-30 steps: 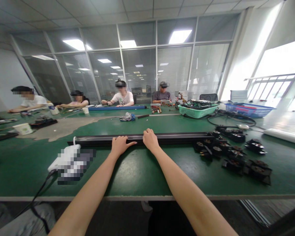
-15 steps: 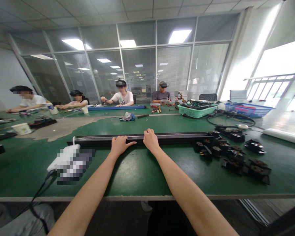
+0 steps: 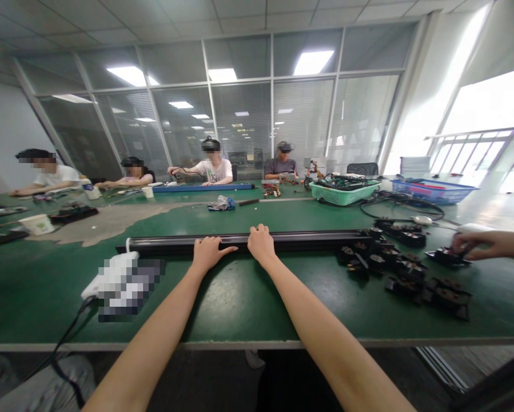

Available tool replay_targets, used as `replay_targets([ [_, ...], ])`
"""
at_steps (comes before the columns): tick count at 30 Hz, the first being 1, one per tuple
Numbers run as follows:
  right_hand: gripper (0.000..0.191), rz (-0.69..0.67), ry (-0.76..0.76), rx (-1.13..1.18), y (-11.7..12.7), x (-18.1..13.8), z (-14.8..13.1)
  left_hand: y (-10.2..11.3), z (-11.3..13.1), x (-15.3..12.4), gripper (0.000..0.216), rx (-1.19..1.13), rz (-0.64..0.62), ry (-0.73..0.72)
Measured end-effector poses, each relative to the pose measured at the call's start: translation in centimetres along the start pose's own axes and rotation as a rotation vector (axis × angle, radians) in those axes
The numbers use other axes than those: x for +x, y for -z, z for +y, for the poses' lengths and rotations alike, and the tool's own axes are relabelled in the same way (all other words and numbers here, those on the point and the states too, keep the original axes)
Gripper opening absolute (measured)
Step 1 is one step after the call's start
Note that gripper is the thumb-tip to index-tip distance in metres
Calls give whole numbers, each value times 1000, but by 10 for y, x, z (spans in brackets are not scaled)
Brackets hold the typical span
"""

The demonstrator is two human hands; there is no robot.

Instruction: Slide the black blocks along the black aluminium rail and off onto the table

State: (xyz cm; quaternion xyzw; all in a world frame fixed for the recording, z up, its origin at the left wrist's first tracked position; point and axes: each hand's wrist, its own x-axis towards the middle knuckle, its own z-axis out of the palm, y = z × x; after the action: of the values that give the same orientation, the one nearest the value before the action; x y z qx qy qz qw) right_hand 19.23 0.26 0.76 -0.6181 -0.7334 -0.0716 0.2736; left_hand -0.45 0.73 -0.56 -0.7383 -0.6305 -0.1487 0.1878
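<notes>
Long black rail (image 3: 317, 240): judged stiff, unwieldy, best held near mid-length, where left hand (image 3: 208, 252) lay loosely spread and right hand (image 3: 261, 244) curled closed over its far edge.

The room is closed at the back by a glass partition wall (image 3: 248, 120) hung with blinds. A tiled ceiling (image 3: 154, 23) is lit by recessed light panels (image 3: 312, 62) (three shine brightly). Daylight is let in through tall windows (image 3: 492, 109) on the right. A green tabletop (image 3: 239, 309) is spread across the foreground.
</notes>
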Motion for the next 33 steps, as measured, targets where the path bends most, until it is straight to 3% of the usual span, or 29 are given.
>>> replay_targets([
  [9,35,-29,0,-41,6,1,1,-1,0,0,74,9,-2,-4],
  [33,31,7,19,-69,4,-2,1,-4,-2,1,71,-5,9,-5],
])
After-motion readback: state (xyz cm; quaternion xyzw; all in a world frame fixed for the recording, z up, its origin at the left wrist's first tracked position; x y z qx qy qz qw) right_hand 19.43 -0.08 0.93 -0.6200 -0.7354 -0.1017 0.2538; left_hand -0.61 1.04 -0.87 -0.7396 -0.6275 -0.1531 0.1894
